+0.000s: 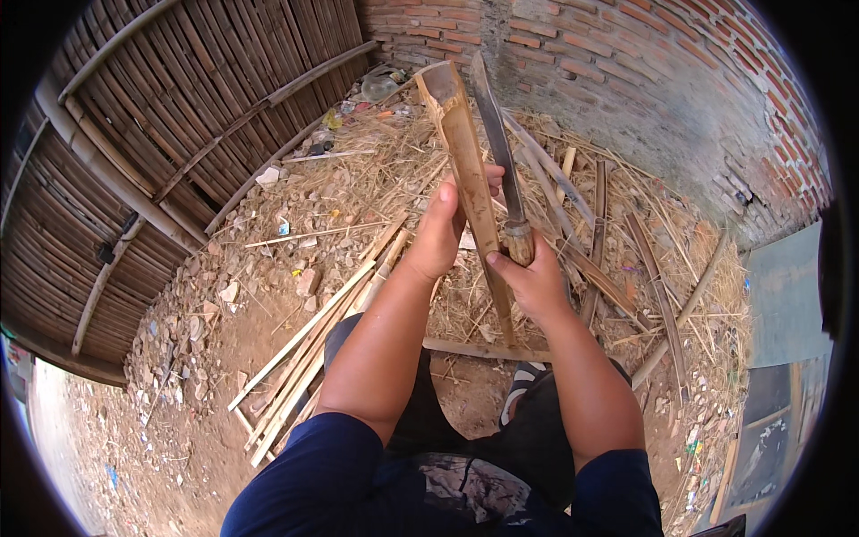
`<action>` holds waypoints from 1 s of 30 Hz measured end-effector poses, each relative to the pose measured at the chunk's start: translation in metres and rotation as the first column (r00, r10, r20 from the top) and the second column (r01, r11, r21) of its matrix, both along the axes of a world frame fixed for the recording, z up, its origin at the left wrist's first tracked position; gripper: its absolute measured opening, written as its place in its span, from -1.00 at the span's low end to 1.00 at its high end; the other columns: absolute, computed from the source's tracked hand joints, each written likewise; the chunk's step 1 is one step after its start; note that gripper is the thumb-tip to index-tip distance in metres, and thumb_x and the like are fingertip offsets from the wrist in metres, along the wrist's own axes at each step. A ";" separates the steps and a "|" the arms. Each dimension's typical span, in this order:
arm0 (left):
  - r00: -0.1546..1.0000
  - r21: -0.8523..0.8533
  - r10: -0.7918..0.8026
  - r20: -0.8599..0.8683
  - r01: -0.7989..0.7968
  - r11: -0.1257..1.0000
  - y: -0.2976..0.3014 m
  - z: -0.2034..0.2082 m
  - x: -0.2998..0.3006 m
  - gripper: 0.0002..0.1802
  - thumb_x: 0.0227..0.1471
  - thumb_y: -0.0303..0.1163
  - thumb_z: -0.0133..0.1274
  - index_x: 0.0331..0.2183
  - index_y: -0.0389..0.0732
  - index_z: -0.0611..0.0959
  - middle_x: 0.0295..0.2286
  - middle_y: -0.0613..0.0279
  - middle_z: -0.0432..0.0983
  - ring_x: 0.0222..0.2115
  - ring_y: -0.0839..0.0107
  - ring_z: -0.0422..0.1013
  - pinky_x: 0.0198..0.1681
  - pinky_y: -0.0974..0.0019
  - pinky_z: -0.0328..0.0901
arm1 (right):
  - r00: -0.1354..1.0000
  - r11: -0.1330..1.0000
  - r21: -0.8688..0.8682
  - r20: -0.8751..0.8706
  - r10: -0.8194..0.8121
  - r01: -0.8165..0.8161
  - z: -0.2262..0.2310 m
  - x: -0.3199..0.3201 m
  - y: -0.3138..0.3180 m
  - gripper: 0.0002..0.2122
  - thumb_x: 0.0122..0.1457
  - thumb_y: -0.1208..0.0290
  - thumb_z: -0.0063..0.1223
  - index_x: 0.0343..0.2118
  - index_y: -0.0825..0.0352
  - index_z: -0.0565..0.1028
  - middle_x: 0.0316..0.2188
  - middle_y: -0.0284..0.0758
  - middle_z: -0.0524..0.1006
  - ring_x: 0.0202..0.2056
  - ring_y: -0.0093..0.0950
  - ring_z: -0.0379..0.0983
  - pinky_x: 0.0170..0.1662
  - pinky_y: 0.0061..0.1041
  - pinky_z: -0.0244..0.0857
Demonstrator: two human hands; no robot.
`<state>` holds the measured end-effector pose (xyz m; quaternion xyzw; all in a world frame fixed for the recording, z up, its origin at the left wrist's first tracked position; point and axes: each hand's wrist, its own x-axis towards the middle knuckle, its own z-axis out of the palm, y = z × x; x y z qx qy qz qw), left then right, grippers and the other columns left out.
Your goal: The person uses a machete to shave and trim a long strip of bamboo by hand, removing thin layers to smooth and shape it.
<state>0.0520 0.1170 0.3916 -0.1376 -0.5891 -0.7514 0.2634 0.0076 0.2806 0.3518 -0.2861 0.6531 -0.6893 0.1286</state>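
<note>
A split length of bamboo (474, 179) is held up in front of me, its hollow inner face showing and its wider end pointing away. My left hand (442, 228) is wrapped round it from the left, the fingertips coming out on its right side. My right hand (533, 277) grips the wooden handle of a machete (495, 130), whose dark blade points away beside the bamboo. The right thumb lies against the bamboo's edge near the handle. Blade and bamboo run nearly side by side; whether they touch is hard to tell.
Cut bamboo strips (313, 358) lie in a bundle on the left. More split pieces (599, 233) are scattered at the right over straw and rubble. A brick wall (617, 80) stands ahead, and a bamboo-slat wall (170, 116) to the left. Grey panels (783, 295) are at the far right.
</note>
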 end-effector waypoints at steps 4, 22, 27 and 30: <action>0.992 0.002 0.014 0.122 -0.014 1.000 -0.017 -0.014 -0.002 0.03 0.13 0.51 -0.46 0.08 -0.28 0.48 -0.01 0.12 0.44 0.06 0.23 0.31 0.14 0.01 0.14 | 1.000 0.999 0.015 -0.004 -0.031 0.031 0.002 -0.007 0.000 -0.62 0.12 0.46 0.29 -0.03 0.39 0.42 -0.27 -0.38 0.54 -0.23 -0.57 0.47 -0.10 -0.49 0.37; 0.866 -0.591 0.117 0.486 0.227 0.774 -0.041 -0.061 0.006 -0.24 -0.01 0.10 0.29 -0.01 -0.34 0.53 -0.13 -0.02 0.55 -0.15 0.21 0.50 -0.06 0.17 0.41 | 0.994 0.991 -0.099 0.055 -0.090 0.095 0.018 -0.029 0.004 -0.66 0.11 0.37 0.32 -0.10 0.34 0.46 -0.30 -0.44 0.51 -0.27 -0.63 0.42 -0.14 -0.55 0.31; 0.920 -0.340 0.056 0.388 0.087 0.936 -0.048 -0.043 0.008 -0.54 0.20 -0.15 0.14 -0.01 -0.27 0.53 -0.12 0.18 0.55 -0.07 0.37 0.46 0.05 0.22 0.31 | 0.995 0.994 -0.071 0.065 -0.075 0.079 0.014 -0.036 0.001 -0.67 0.11 0.37 0.32 -0.12 0.36 0.46 -0.31 -0.43 0.50 -0.28 -0.62 0.42 -0.16 -0.56 0.32; 0.941 -0.238 0.093 0.327 -0.014 0.971 -0.053 -0.030 0.010 -0.58 0.21 -0.18 0.13 -0.02 -0.25 0.53 -0.11 0.20 0.55 -0.07 0.38 0.46 0.00 0.26 0.33 | 0.997 0.993 -0.103 0.063 -0.052 0.058 0.019 -0.033 -0.005 -0.67 0.11 0.37 0.32 -0.13 0.36 0.46 -0.32 -0.45 0.50 -0.30 -0.63 0.41 -0.17 -0.55 0.32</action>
